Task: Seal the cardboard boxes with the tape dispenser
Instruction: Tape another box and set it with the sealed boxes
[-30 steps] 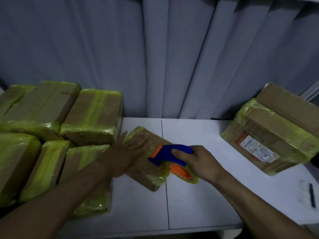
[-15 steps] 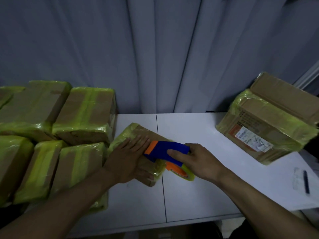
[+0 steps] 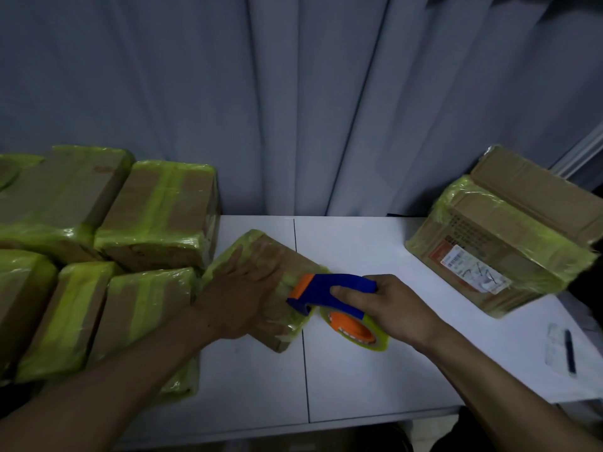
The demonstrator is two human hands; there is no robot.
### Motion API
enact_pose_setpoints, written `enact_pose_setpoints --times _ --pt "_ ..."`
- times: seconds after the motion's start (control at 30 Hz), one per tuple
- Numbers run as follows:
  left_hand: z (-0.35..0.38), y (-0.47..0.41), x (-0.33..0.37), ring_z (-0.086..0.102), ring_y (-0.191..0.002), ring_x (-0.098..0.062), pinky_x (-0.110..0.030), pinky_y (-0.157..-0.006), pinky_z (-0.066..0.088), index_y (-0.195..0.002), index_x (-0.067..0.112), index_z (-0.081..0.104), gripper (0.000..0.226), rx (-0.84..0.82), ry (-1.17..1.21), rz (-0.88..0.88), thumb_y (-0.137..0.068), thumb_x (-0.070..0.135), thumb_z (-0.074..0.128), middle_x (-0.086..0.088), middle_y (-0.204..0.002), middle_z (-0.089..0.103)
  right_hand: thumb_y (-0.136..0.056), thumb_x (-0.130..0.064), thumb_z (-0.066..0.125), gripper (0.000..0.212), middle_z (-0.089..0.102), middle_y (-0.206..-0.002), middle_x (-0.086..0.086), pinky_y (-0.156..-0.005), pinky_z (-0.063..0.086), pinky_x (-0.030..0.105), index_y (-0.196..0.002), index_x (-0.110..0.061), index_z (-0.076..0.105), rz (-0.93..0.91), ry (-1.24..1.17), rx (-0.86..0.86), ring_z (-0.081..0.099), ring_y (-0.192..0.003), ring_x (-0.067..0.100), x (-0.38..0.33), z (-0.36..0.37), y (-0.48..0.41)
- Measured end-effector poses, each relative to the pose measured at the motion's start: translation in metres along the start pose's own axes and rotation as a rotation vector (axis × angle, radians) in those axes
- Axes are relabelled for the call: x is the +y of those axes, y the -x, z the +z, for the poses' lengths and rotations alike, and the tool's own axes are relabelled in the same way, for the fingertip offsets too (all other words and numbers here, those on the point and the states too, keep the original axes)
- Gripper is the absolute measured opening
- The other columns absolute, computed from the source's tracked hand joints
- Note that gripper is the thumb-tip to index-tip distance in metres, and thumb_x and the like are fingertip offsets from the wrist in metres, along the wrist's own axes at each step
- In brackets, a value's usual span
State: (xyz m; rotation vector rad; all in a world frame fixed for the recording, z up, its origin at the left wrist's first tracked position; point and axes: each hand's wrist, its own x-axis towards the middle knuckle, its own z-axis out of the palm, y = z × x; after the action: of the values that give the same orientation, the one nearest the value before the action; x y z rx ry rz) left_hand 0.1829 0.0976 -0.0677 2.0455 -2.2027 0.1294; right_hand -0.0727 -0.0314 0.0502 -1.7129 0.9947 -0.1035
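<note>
Tape dispenser (image 3: 329,293) has slid to the box's (image 3: 274,339) right edge, right grip (image 3: 381,305) clenching it; left grip (image 3: 241,295), spread flat, steadies.

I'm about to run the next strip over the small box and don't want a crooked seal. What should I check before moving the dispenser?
1. Small brown cardboard box, partly wrapped in yellow-green tape, held down: ok, the left hand presses flat on top.
2. Blue and orange tape dispenser gripped: ok, the right hand holds its handle.
3. Dispenser front on the box: ok, it meets the box's right edge.
4. Left fingertips out of the dispenser's way: not ok, they lie close beside its orange front.
5. Tape left on the yellow-green roll: cannot tell.
</note>
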Motion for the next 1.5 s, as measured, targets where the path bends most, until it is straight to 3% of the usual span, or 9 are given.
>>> enact_pose_setpoints --times 0.13,0.27,0.43,0.7,0.87,1.0,1.2,1.3,1.5 --pt "-0.012 -0.003 0.014 0.016 -0.15 -0.022 -0.048 -0.124 0.01 -0.153 0.046 -0.011 0.108 -0.16 0.347 -0.048 -0.069 0.097 0.034 0.003 -0.161 0.016 -0.087 -0.047 0.076 0.034 0.077 -0.077 0.002 -0.061 0.05 0.017 -0.089 -0.013 0.077 0.001 0.006 -0.009 0.073 -0.07 0.014 0.001 0.006 0.0" --pt "0.001 -0.004 0.03 0.012 -0.152 -0.027 -0.059 -0.119 0.014 -0.157 0.032 0.013 0.107 -0.113 0.105 -0.146 -0.073 0.097 0.01 -0.001 -0.165 0.016 -0.086 -0.049 0.076 0.037 0.077 -0.078 0.006 -0.063 0.05 0.02 -0.088 -0.012 0.078 0.002 -0.011 -0.009 0.072 -0.072 0.017 0.008 0.005 0.004" --pt "0.016 -0.005 0.023 0.025 -0.149 -0.029 -0.058 -0.115 0.023 -0.156 0.026 0.028 0.093 -0.081 0.074 -0.081 -0.085 0.086 0.032 -0.003 -0.16 0.031 -0.086 -0.05 0.076 0.037 0.076 -0.075 0.003 -0.06 0.049 0.018 -0.084 -0.013 0.077 -0.036 -0.006 0.01 0.072 -0.07 0.018 0.015 0.003 0.009" --pt "0.008 -0.005 0.031 0.033 -0.144 -0.036 -0.062 -0.112 0.03 -0.152 0.019 0.038 0.096 -0.045 0.003 -0.094 -0.085 0.087 0.026 -0.009 -0.157 0.037 -0.089 -0.042 0.075 0.028 0.078 -0.083 0.007 -0.07 0.052 0.026 -0.087 -0.015 0.079 0.046 -0.086 -0.049 0.075 -0.081 0.026 0.041 -0.013 0.029" --pt "0.001 -0.003 0.042 0.033 -0.145 -0.034 -0.065 -0.117 0.013 -0.151 0.021 0.04 0.077 0.015 0.066 -0.004 -0.095 0.073 0.026 -0.005 -0.155 0.04 -0.087 -0.042 0.077 0.031 0.079 -0.092 0.009 -0.078 0.053 0.03 -0.097 -0.013 0.079 0.108 -0.134 -0.105 0.075 -0.09 0.029 0.05 -0.02 0.026" --pt "-0.009 -0.001 0.056 0.038 -0.138 -0.025 -0.031 -0.12 -0.017 -0.141 0.014 0.054 0.058 0.09 0.107 0.049 -0.099 0.051 0.038 -0.005 -0.143 0.056 -0.081 -0.045 0.081 0.042 0.077 -0.093 0.009 -0.077 0.052 0.031 -0.101 -0.009 0.074 0.145 0.004 -0.166 0.074 -0.092 0.03 0.059 -0.018 0.018" --pt "-0.008 0.01 0.058 0.009 -0.152 -0.015 -0.032 -0.115 -0.026 -0.155 0.032 0.026 0.08 -0.007 0.236 -0.023 -0.091 0.081 0.023 0.011 -0.16 0.024 -0.092 -0.057 0.064 0.047 0.077 -0.09 0.005 -0.066 0.05 0.024 -0.101 -0.012 0.071 0.203 0.117 -0.184 0.073 -0.077 0.023 0.055 -0.009 0.008" --pt "-0.008 0.007 0.062 0.013 -0.148 -0.016 -0.027 -0.117 -0.022 -0.151 0.024 0.039 0.076 0.017 0.253 -0.006 -0.094 0.074 0.029 0.004 -0.157 0.033 -0.083 -0.08 0.055 0.068 0.075 -0.086 0.004 -0.064 0.05 0.021 -0.092 -0.013 0.068 0.219 0.287 -0.195 0.069 -0.069 0.014 0.049 -0.001 0.003" --pt "0.0 0.004 0.059 0.009 -0.152 -0.017 -0.053 -0.119 -0.009 -0.155 0.039 0.022 0.073 -0.087 0.069 -0.144 -0.091 0.075 0.029 0.01 -0.164 0.014 -0.085 -0.079 0.054 0.063 0.066 -0.067 0.0 -0.059 0.044 0.021 -0.073 -0.017 0.058 0.185 0.328 -0.166 0.06 -0.055 0.011 0.05 0.003 0.005"
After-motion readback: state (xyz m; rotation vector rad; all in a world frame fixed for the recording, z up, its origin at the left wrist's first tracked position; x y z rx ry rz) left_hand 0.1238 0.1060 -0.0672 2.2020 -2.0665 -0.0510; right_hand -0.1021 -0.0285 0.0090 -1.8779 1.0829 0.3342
